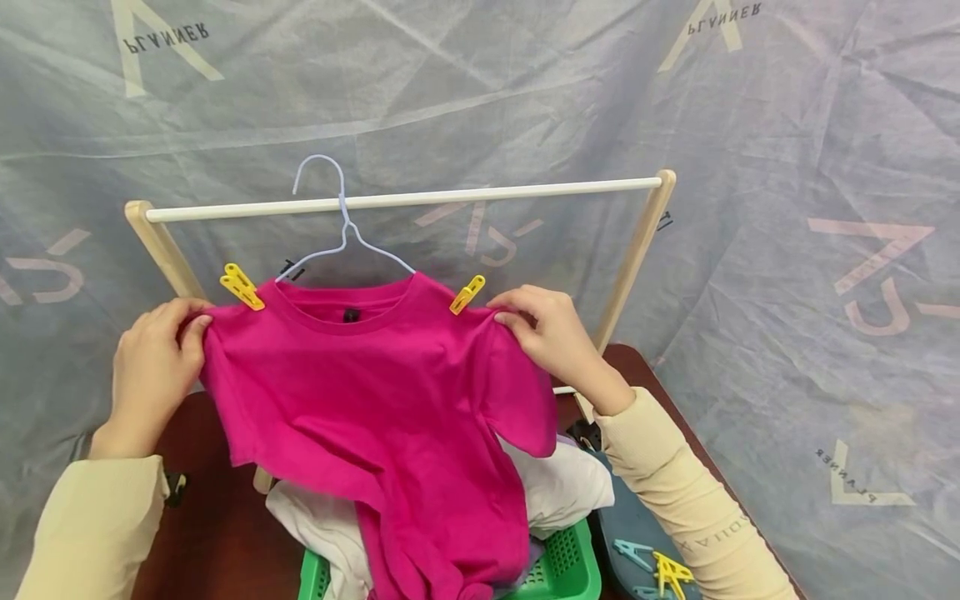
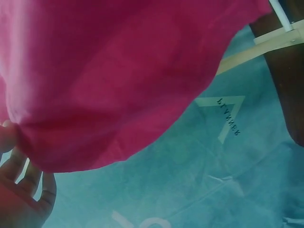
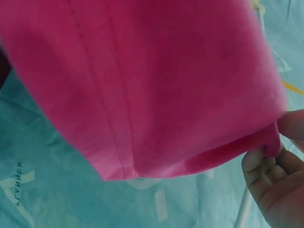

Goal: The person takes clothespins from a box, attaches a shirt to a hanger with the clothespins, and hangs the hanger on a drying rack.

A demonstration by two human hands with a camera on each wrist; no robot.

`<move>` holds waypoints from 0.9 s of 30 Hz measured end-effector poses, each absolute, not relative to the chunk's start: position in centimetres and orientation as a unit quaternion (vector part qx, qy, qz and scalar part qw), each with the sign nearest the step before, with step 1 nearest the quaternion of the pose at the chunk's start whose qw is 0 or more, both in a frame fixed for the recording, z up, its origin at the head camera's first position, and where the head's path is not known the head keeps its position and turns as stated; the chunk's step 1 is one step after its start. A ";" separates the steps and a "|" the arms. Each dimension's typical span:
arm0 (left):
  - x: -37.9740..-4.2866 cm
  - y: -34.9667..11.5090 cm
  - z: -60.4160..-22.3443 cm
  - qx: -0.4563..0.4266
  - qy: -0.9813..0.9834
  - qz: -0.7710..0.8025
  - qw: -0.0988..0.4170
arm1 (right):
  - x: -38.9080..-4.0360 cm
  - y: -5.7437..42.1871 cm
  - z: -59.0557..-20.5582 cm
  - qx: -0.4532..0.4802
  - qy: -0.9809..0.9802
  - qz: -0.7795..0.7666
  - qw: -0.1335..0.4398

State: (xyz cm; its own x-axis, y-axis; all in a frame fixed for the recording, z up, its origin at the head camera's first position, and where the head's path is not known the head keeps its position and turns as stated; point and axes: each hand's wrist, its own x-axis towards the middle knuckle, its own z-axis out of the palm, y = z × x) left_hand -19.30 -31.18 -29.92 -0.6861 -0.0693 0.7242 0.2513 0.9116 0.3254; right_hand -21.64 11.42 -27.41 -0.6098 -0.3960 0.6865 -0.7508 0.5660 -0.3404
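Observation:
A magenta T-shirt (image 1: 360,367) hangs on a pale blue wire hanger (image 1: 347,218). Yellow clothespins (image 1: 242,287) sit on both of its shoulders, one per side. My left hand (image 1: 155,358) pinches the shirt's left-hand sleeve between thumb and fingers. On the other side, my right hand (image 1: 542,329) pinches the cloth near the shoulder, just outside the second clothespin (image 1: 468,295). In the left wrist view the sleeve (image 2: 118,95) spreads wide, with the fingers at its edge. The right wrist view has the sleeve hem (image 3: 128,173) hanging down beside the pinching fingers.
The hanger's hook is at the white rod (image 1: 480,194) of a wooden-legged rack (image 1: 633,258). Below, a green basket (image 1: 573,567) holds white clothes (image 1: 566,483). Right of it, loose clothespins (image 1: 670,573) lie on a dark blue surface (image 1: 633,521). Grey printed sheeting (image 1: 787,333) hangs behind.

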 end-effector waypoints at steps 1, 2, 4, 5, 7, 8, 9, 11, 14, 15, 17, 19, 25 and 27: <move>-19.4 -31.3 -30.1 -0.048 -0.897 -0.205 0.389 | -21.6 11.3 -27.5 0.343 -0.840 0.317 0.277; -19.4 -31.4 -30.2 -0.046 -0.899 -0.205 0.383 | -21.6 11.2 -27.6 0.344 -0.840 0.318 0.274; -19.6 -31.6 -30.4 -0.042 -0.904 -0.204 0.373 | -21.6 11.1 -27.8 0.346 -0.840 0.318 0.270; -19.6 -31.7 -30.5 -0.040 -0.907 -0.203 0.368 | -21.5 11.0 -27.9 0.347 -0.841 0.317 0.268; -19.8 -31.8 -30.7 -0.040 -0.910 -0.201 0.360 | -21.5 10.9 -28.1 0.350 -0.842 0.315 0.265; -19.8 -31.9 -30.8 -0.041 -0.912 -0.200 0.357 | -21.4 10.9 -28.2 0.351 -0.841 0.314 0.264; -19.9 -31.9 -30.9 -0.042 -0.912 -0.199 0.355 | -21.3 10.9 -28.3 0.353 -0.841 0.313 0.264; -19.9 -31.9 -31.1 -0.041 -0.914 -0.197 0.351 | -21.2 10.8 -28.5 0.356 -0.840 0.313 0.264; -19.9 -31.9 -31.4 -0.037 -0.917 -0.195 0.346 | -21.1 10.7 -28.9 0.363 -0.837 0.311 0.264; -19.9 -31.9 -31.5 -0.036 -0.918 -0.194 0.343 | -21.0 10.7 -29.0 0.366 -0.837 0.309 0.264; -19.9 -31.9 -31.7 -0.033 -0.921 -0.193 0.337 | -21.0 10.6 -29.3 0.373 -0.837 0.305 0.259; -19.9 -32.0 -32.0 -0.031 -0.923 -0.192 0.332 | -20.9 10.6 -29.6 0.378 -0.839 0.299 0.255; -20.0 -32.5 -32.8 -0.023 -0.929 -0.187 0.317 | -20.6 10.4 -30.2 0.377 -0.844 0.296 0.239; -20.1 -32.7 -33.1 -0.021 -0.932 -0.188 0.310 | -20.5 10.4 -30.3 0.373 -0.848 0.294 0.235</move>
State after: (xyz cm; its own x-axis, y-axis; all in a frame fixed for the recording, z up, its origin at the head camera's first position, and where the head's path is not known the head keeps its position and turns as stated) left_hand -20.11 -32.67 -33.08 -0.8075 -0.0778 0.5847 0.1546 0.9287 0.3371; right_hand -20.52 10.40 -30.26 -0.6109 -0.4945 0.6183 -0.7710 0.5493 -0.3224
